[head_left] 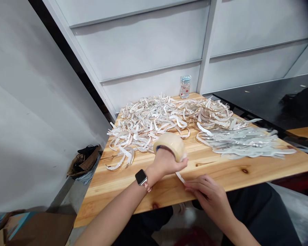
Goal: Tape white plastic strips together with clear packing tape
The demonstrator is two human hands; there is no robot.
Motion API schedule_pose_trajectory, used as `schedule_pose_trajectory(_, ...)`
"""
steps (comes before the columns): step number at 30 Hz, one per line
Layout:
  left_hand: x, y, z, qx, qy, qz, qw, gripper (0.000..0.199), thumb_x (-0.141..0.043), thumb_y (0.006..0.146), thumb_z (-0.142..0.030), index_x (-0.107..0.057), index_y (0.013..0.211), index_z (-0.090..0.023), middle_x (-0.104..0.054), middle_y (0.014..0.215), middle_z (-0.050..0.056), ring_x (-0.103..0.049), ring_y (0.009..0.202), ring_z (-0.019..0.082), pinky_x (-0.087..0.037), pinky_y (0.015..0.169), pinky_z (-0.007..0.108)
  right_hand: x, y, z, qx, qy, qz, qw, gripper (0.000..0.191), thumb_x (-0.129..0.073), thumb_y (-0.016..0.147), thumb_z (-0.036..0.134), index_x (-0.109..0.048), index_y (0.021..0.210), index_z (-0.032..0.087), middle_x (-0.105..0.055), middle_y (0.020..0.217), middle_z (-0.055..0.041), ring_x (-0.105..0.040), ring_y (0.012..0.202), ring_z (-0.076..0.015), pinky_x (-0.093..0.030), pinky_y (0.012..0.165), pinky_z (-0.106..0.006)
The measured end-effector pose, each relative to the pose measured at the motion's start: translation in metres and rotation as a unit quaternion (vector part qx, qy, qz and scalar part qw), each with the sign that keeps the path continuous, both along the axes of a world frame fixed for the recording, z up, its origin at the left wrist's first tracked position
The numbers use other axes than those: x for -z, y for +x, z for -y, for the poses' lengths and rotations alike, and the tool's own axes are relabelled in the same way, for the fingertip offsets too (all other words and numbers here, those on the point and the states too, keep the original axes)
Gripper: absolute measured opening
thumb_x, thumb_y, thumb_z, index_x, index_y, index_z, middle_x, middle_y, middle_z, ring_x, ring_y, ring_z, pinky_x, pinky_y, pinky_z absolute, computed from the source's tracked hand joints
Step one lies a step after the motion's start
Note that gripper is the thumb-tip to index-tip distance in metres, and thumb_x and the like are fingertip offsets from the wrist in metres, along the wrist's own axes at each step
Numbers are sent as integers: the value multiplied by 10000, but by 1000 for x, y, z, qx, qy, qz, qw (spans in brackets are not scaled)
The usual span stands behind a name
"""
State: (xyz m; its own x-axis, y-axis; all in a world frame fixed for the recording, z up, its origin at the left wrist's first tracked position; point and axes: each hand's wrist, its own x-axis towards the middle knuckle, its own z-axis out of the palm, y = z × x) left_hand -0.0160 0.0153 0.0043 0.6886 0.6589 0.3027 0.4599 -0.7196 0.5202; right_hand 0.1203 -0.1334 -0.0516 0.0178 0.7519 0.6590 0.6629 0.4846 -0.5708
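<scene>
My left hand (pixel 165 164) has its fingers through the core of a wide roll of yellowish clear packing tape (pixel 172 143), with the thumb at its lower right edge. A watch (pixel 141 177) sits on that wrist. Near the table's front edge my right hand (pixel 210 193) pinches one end of a narrow white strip (pixel 180 177). The strip's other end runs up under my left hand and is hidden there. Beyond the tape roll lies a large loose pile of curled white and shiny strips (pixel 146 119).
Flatter pale strips (pixel 246 141) lie stacked on the right of the wooden table (pixel 236 171), with more curled ones (pixel 207 112) behind. A clear bottle with a blue lid (pixel 185 87) stands by the wall. Cardboard boxes (pixel 41 229) are on the floor at left.
</scene>
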Motion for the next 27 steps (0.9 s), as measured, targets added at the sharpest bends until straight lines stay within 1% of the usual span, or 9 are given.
schedule_pose_trajectory(7, 9, -12, -11, -21, -41, 56, 997, 368, -555, 904, -430, -647, 1184, -210, -701, 1175, 89, -622, 1157, 275, -415, 1128, 423, -17, 18, 15, 38, 30, -37, 998, 193, -609, 942, 144, -736, 990, 281, -779, 837, 35, -700, 740, -153, -565, 660, -234)
schedule_pose_trajectory(11, 5, -11, -7, -37, -44, 60, 997, 372, -545, 909, -430, -647, 1180, -196, -700, 1178, 104, -619, 1155, 283, -414, 1117, 433, -47, 55, 31, 92, 66, 6, 994, 187, -637, 929, 178, -739, 1000, 317, -794, 933, 43, -727, 832, -178, -559, 760, -276)
schedule_pose_trajectory(14, 0, -9, -4, -34, -46, 51, 997, 351, -554, 902, -418, -654, 1164, -207, -695, 1220, 99, -602, 1196, 292, -415, 1108, 437, -79, 84, 24, 125, 120, 22, 985, 206, -637, 928, 190, -745, 1019, 339, -795, 932, 28, -721, 830, -213, -545, 749, -338)
schedule_pose_trajectory(17, -4, -9, -2, -33, -37, 33, 998, 334, -572, 881, -402, -666, 1136, -207, -693, 1228, 99, -591, 1216, 310, -399, 1117, 463, -110, 110, -13, 160, 206, 34, 965, 207, -674, 908, 183, -759, 989, 354, -798, 909, 18, -708, 814, -231, -521, 738, -372)
schedule_pose_trajectory(20, -6, -9, -1, -21, -21, 31, 999, 311, -576, 870, -376, -668, 1120, -215, -696, 1200, 85, -597, 1195, 296, -404, 1112, 445, -130, 136, -80, 210, 245, 73, 944, 96, -692, 913, 272, -782, 917, 306, -802, 871, -11, -686, 734, -211, -503, 717, -353)
schedule_pose_trajectory(21, -6, -9, -1, -15, -18, 29, 999, 292, -576, 868, -369, -671, 1099, -217, -700, 1174, 78, -605, 1173, 288, -413, 1101, 437, -134, 146, -106, 232, 220, 92, 943, 138, -659, 934, 321, -790, 914, 278, -804, 877, -30, -681, 733, -209, -501, 731, -349)
schedule_pose_trajectory(23, -6, -9, -1, -10, -16, 21, 1000, 260, -574, 867, -364, -670, 1056, -215, -701, 1126, 70, -617, 1129, 278, -431, 1075, 433, -136, 166, -155, 285, 99, 134, 944, 274, -564, 975, 391, -793, 973, 240, -803, 941, -59, -676, 800, -214, -486, 768, -338)
schedule_pose_trajectory(24, -7, -9, 0, -12, -17, 17, 1000, 258, -576, 866, -370, -666, 1051, -213, -699, 1118, 70, -619, 1117, 277, -438, 1062, 435, -134, 176, -176, 292, 65, 140, 944, 301, -570, 961, 411, -796, 983, 215, -800, 905, -75, -671, 787, -223, -474, 724, -330)
schedule_pose_trajectory(27, -7, -10, 1, -30, -23, 21, 999, 295, -594, 851, -399, -649, 1072, -212, -693, 1113, 77, -619, 1101, 281, -457, 1037, 433, -123, 196, -215, 284, 0, 150, 947, 327, -561, 936, 398, -800, 895, 179, -774, 738, -62, -652, 662, -199, -434, 628, -295)
